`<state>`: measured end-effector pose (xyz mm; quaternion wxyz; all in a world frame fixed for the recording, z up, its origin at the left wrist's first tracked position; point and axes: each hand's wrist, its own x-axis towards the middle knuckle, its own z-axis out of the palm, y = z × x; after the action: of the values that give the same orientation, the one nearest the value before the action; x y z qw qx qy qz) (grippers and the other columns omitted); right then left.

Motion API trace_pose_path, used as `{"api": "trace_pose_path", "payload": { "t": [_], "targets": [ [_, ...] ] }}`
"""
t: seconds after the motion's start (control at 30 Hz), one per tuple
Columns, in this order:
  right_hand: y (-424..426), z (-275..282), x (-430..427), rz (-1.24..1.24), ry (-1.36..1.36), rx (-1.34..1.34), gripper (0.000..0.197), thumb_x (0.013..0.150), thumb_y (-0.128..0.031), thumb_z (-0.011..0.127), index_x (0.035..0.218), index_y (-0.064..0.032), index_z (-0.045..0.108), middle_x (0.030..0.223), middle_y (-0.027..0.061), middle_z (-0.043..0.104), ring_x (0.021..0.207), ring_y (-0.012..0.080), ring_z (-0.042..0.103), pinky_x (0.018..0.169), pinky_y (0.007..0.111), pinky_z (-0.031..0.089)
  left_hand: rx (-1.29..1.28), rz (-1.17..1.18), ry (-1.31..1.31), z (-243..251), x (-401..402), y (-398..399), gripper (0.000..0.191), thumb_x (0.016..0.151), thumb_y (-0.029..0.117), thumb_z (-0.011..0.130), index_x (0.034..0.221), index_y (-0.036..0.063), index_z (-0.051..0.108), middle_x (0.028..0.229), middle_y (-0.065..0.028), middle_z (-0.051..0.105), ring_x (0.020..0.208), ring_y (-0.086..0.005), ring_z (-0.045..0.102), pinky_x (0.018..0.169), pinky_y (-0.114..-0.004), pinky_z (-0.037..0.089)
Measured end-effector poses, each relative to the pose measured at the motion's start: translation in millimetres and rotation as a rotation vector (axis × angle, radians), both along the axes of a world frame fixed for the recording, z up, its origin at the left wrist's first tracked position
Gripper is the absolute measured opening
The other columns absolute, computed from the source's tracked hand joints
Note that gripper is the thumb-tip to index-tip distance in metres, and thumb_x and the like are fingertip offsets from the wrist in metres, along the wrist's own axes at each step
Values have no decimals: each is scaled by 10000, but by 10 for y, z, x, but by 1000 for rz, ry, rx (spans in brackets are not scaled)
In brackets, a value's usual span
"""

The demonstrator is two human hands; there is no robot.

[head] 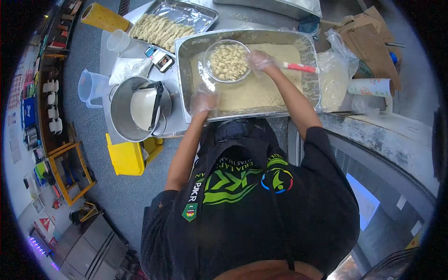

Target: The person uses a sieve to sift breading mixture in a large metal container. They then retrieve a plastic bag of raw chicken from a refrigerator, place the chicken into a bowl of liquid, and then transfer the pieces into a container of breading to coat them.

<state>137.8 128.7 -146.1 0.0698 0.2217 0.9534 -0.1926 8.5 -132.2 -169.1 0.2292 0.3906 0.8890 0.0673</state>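
A large rectangular metal pan (250,114) in front of me holds a bed of pale flour (255,94). Over it is a round, clear-looking bowl or sieve (227,81) full of pale, flour-coated pieces (229,61). My right hand (260,60), in a clear plastic glove, grips its right rim. Past that hand lies a red-and-white handle (301,67); whether it belongs to the round vessel I cannot tell. My left hand (204,100), also gloved, is inside the pan's near left corner, below the vessel. Its fingers are blurred, so their hold is unclear.
Left of the pan stand a deep metal pot (120,115) with white contents, a phone (163,63) and a clear jug (91,85). Behind are coated strips (161,29) on a foil-like tray (196,12). A plastic bag (334,77) and cardboard (371,45) sit at right.
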Motion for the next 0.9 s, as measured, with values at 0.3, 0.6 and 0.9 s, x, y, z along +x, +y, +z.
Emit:
{"api": "trace_pose_path", "payload": {
  "t": [0.3,0.6,0.9],
  "targets": [
    [-145,-801,-233,-48,47,-16,352,824,-339,350,1085,-127,453,1147,153,427,1031,281,431,847,353,382,-178,-475,-173,438,103,127,421,749,406,455,888,26,571,839,-191,584,786,-313,566,670,-370,446],
    [-73,-835,1369,-190,-367,-136,578,822,-474,276,1213,-56,354,1201,185,391,1107,303,387,881,379,355,-66,-609,-359,-189,166,94,523,790,459,410,1110,48,463,1038,-216,509,976,-315,484,858,-369,342],
    [-919,-473,830,-206,-175,-538,610,804,-532,290,1147,-51,443,1167,185,432,1083,308,409,916,347,309,-248,-130,-805,324,534,647,468,853,392,284,1081,42,494,961,-280,513,923,-340,507,821,-391,365]
  ]
}}
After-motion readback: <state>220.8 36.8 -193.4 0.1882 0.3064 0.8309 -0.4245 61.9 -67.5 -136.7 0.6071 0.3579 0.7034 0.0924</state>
